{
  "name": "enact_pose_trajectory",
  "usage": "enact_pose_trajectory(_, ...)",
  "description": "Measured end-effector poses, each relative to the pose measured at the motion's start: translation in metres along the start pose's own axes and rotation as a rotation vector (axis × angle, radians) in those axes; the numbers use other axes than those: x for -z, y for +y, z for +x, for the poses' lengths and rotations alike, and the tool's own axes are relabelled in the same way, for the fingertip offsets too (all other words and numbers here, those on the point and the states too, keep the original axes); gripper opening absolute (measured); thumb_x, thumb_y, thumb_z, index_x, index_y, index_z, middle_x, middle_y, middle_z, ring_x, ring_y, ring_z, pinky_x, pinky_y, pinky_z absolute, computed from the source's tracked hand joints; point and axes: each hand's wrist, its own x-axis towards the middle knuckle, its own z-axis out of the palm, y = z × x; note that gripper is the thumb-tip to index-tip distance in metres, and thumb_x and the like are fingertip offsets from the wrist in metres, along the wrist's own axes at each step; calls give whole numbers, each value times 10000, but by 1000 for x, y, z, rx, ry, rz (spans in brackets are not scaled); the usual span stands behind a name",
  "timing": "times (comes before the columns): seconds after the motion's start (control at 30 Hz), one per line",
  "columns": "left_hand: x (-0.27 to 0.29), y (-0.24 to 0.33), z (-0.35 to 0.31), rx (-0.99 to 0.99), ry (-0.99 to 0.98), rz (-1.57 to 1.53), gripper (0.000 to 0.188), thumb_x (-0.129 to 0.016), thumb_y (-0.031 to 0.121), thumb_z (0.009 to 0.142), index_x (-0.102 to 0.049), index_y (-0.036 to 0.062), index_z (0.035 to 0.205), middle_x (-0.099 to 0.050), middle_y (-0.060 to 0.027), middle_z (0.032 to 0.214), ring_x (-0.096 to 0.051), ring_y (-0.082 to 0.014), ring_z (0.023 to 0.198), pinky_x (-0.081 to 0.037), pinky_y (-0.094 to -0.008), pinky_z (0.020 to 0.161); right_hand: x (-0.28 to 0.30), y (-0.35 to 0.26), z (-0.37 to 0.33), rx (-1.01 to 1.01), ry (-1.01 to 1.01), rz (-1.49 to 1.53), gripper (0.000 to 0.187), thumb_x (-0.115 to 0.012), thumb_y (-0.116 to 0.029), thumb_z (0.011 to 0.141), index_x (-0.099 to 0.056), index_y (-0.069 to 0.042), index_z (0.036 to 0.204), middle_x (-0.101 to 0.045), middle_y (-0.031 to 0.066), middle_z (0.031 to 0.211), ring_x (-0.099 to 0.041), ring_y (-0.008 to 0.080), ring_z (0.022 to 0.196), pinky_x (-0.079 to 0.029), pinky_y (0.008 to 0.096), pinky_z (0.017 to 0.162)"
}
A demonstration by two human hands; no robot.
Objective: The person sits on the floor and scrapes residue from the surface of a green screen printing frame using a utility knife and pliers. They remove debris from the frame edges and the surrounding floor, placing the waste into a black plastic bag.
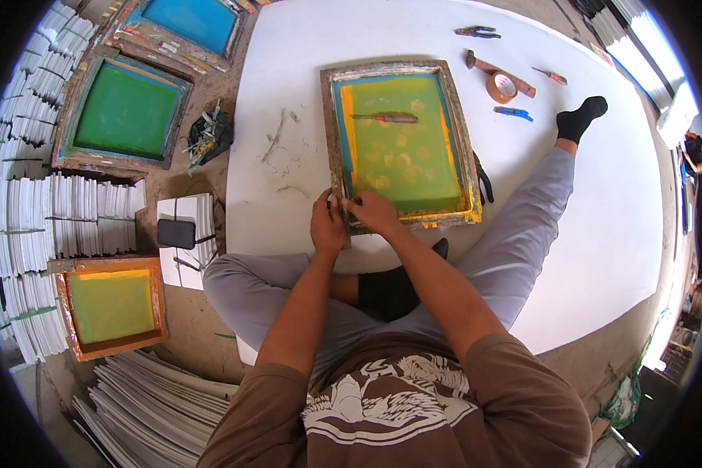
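A wooden screen printing frame point(330, 125) with yellow-green mesh lies in front of me on the white sheet. My left hand point(327, 222) is closed round the frame's near left corner. Close beside it, my right hand point(372, 212) reaches over the near edge of the mesh. Its fingers are pinched together at the inner side of the left rail, and whatever they grip is too small to make out. A screwdriver point(396, 118) with a red and dark handle rests across the mesh. Dark-handled pliers point(483, 181) stick out from under the frame's right side.
Beyond the frame's right lie pliers point(478, 32), a hammer point(515, 78), a tape roll point(502, 87), a red-handled tool point(551, 76) and a blue cutter point(513, 114). Scraps point(277, 139) litter the sheet. Leftward are a phone point(176, 233), a green screen point(125, 111) and paper stacks point(93, 204).
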Motion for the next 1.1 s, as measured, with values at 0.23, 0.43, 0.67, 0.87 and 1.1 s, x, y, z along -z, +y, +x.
enact_pose_trajectory(0.23, -3, 3, 1, 47, -20, 3, 355, -520, 255, 1082, -598, 99, 1391, -661, -164, 1193, -666, -332, 1017, -528, -437, 890, -15, 13, 5, 4, 84, 10, 433, -588, -453, 983, -718, -68, 1131, -736, 187, 1095, -693, 391, 1048, -531, 492, 908)
enact_pose_trajectory(0.43, 0, 7, 2, -1, 10, 9, 362, -515, 261, 1084, -598, 86, 1389, -665, -171, 1166, -667, -325, 988, -528, -433, 868, -11, 6, 2, -32, 63, 31, 370, -598, -373, 936, -722, -77, 1120, -738, 190, 1072, -695, 395, 1033, -534, 499, 895)
enact_pose_trajectory(0.67, 1, 10, 1, 24, -24, -10, 388, -483, 275, 1096, -590, 55, 1397, -659, -207, 1212, -658, -346, 1059, -529, -431, 905, -3, -4, -3, -12, 31, -15, 366, -577, -357, 942, -717, -45, 1073, -740, 212, 1047, -703, 423, 1037, -546, 523, 897)
enact_pose_trajectory(0.87, -2, 2, 3, 43, -32, -64, 361, -501, 223, 1086, -596, 69, 1398, -661, -174, 1156, -655, -298, 982, -525, -408, 867, -13, -4, 0, 7, 84, -87, 326, -620, -331, 906, -702, -34, 1013, -737, 221, 1005, -704, 431, 973, -550, 529, 857)
enact_pose_trajectory(1.1, 1, -6, 4, 12, -24, -67, 370, -504, 251, 1091, -596, 58, 1392, -659, -183, 1136, -651, -316, 967, -521, -415, 865, -7, -18, -2, -46, 29, -120, 353, -614, -314, 921, -713, 11, 1018, -727, 277, 997, -707, 462, 966, -555, 550, 879)
